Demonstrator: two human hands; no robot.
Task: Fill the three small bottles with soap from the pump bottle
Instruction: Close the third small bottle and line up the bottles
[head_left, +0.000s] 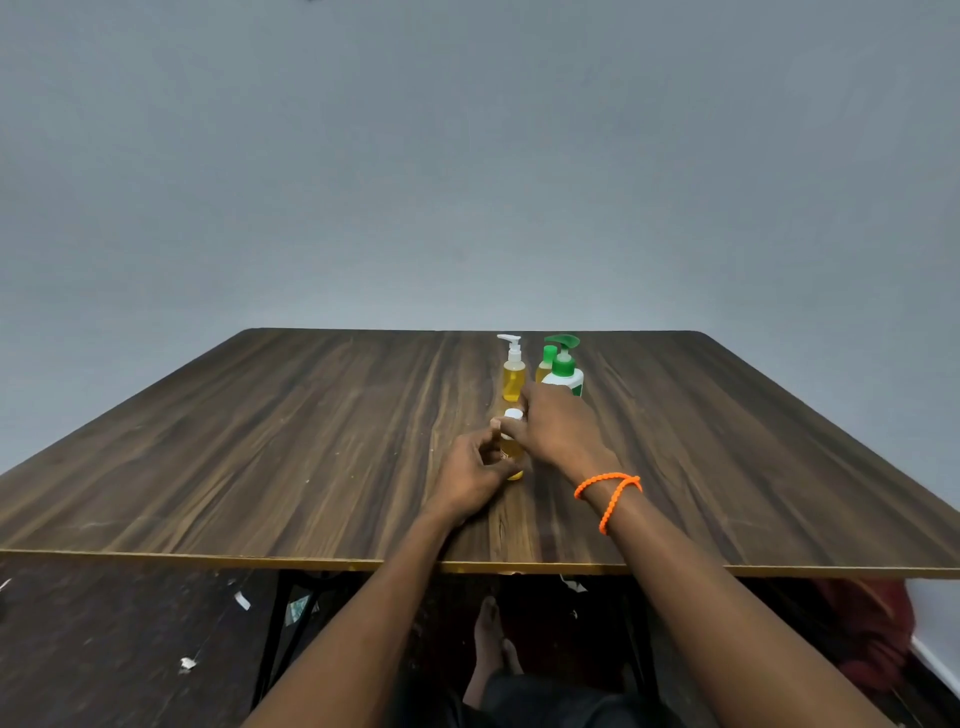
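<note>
A small bottle of yellow soap (512, 451) stands near the middle of the wooden table (260, 441). My left hand (472, 478) grips its body from the left. My right hand (558, 431), with an orange bracelet on the wrist, pinches its white cap (514, 414) from above. Behind them stand a small yellow bottle with a white pump top (513, 374), a small yellow bottle with a green cap (545, 364), and the white pump bottle with a green pump head (565, 371), its lower part hidden by my right hand.
The table's front edge (363, 562) runs just below my forearms. Under it are a dark floor with paper scraps (241, 600), a black table leg (272, 634) and a bare foot (488, 639). A grey wall rises behind the table.
</note>
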